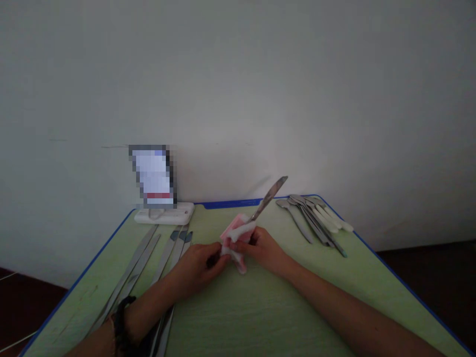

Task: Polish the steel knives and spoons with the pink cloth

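left hand (203,265): fingers drawn in narrow, pinching the lower left edge of a bunched pink-and-white cloth (240,230); a dark bracelet (121,325) circles the wrist behind it.
right hand (264,248): thumb on the near face of the cloth, fingers curled behind, holding it from the right; whether the fingertips press on metal through the fabric, i cannot tell.
cloth: between the two hands, raised above the green tabletop (238,317), one corner hanging below the fingers.
metal utensil (269,198): rises out of the cloth, tilted up and away above the right hand; its lower part is hidden in the folds.
flat metal pieces (130,265): long and narrow, left of the left hand, some running beneath its forearm.
cutlery pile (307,218): beyond and to the right of the right hand, with pale handles (330,218) on its outer side.
phone (154,173): upright on a white stand (165,214), ahead and left of the left hand, screen blurred.
work at the cloth: seems to be handling the utensil's covered part; rubbing or wrapping cannot be told apart here.
next for the fingers: likely calls for a firm right-hand pinch, so the bare end stays steady while the left shifts along the fabric.
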`<state>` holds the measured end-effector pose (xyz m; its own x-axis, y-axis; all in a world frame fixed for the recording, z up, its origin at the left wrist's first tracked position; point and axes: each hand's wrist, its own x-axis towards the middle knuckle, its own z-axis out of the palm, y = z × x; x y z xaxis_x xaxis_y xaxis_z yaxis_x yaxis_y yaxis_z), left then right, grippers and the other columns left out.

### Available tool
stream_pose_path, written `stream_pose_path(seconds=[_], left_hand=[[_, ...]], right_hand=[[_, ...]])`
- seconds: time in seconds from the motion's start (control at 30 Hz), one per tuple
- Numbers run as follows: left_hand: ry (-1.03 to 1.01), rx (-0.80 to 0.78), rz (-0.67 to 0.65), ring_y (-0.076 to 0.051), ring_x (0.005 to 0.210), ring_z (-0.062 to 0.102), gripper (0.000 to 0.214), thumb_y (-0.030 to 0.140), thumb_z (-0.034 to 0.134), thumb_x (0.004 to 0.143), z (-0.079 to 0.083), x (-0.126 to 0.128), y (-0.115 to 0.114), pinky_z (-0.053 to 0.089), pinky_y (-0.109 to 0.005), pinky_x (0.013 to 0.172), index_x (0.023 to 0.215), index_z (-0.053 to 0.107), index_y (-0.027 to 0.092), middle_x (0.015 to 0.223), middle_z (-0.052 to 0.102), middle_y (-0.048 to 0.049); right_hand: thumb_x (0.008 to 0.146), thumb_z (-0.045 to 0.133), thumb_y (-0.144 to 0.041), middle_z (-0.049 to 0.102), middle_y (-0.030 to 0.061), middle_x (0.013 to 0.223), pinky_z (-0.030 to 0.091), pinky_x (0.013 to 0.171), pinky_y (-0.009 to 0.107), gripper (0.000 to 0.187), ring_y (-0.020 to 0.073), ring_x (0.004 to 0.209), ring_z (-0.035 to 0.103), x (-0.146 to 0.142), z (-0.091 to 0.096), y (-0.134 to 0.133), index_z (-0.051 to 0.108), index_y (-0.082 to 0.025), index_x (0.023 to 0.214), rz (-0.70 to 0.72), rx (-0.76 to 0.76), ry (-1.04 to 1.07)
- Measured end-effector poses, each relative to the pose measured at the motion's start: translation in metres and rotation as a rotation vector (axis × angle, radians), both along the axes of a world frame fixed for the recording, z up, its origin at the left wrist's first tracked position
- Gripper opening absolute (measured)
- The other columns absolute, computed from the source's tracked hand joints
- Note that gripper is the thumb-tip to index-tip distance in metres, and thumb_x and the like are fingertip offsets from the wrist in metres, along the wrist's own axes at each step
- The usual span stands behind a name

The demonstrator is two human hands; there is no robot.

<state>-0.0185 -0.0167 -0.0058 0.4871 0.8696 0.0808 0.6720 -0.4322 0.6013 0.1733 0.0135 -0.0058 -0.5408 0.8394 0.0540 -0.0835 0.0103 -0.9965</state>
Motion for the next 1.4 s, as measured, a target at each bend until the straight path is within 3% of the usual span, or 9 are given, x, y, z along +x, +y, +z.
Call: stream_pose_path(seconds=[0.57, 0.9, 1.13, 1.4], left_hand=[[0.026, -0.047, -0.033, -0.011, 0.049, 0.045, 0.038, 0.038, 0.039, 0.090, 0.0057, 0.0024, -0.0002, 0.033, -0.022, 0.052, 0.082, 0.066, 0.013, 0.058, 0.054, 0.0010], [0.053, -0.043, -0.032, -0.012, 0.050, 0.046, 0.036, 0.038, 0.037, 0.091, 0.0048, 0.0013, -0.0006, 0.034, -0.022, 0.053, 0.084, 0.063, 0.015, 0.061, 0.056, 0.0006], [0.089, -0.001, -0.030, -0.011, 0.050, 0.046, 0.029, 0.040, 0.046, 0.088, -0.0001, -0.0008, 0.0009, 0.030, -0.020, 0.050, 0.077, 0.058, 0.017, 0.058, 0.053, 0.0035], [0.074, -0.021, -0.069, -0.011, 0.052, 0.049, 0.033, 0.041, 0.041, 0.091, 0.0029, -0.0006, 0.0006, 0.032, -0.020, 0.053, 0.085, 0.063, 0.016, 0.062, 0.057, 0.0013]], right_hand=[[0.075, 0.068, -0.038, 0.061, -0.0026, 0.052, 0.044, 0.051, 0.022, 0.024, 0.0099, 0.047, 0.055, 0.0017, -0.0010, -0.0004, 0.065, -0.014, 0.078, 0.033, 0.015, -0.018], [0.074, 0.068, -0.041, 0.062, -0.0011, 0.057, 0.044, 0.052, 0.024, 0.028, 0.0117, 0.050, 0.056, 0.0020, -0.0001, -0.0002, 0.065, -0.014, 0.078, -0.003, 0.044, -0.063], [0.076, 0.066, -0.044, 0.061, -0.0025, 0.054, 0.045, 0.054, 0.023, 0.031, 0.0119, 0.051, 0.057, 0.0027, 0.0004, -0.0001, 0.066, -0.014, 0.084, -0.013, 0.062, -0.074], [0.081, 0.062, -0.042, 0.058, -0.0029, 0.049, 0.042, 0.049, 0.022, 0.030, 0.0106, 0.044, 0.054, 0.0018, 0.0063, -0.0029, 0.065, -0.013, 0.088, 0.060, 0.014, -0.031]])
